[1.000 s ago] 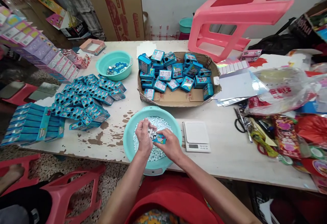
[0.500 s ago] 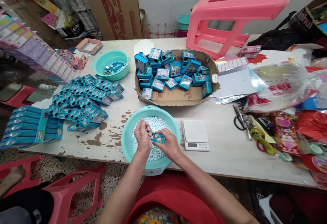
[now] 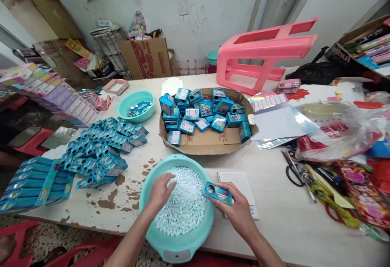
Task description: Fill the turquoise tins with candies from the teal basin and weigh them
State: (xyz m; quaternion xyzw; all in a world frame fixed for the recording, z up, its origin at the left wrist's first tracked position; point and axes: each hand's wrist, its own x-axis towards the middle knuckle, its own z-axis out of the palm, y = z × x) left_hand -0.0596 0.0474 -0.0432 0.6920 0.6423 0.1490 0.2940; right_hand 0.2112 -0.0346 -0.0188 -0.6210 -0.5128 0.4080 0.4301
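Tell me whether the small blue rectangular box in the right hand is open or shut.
Open: the small blue rectangular box in the right hand shows an uncovered round hole.

The left hand (image 3: 161, 190), toward seven o'clock, and the right hand (image 3: 236, 204), toward five, are both ungloved — the left forearm (image 3: 132, 232) and right forearm (image 3: 263, 242) sleeveless, slim. At six o'clock shows dark red clothing (image 3: 219, 261) — its cut is hidden.
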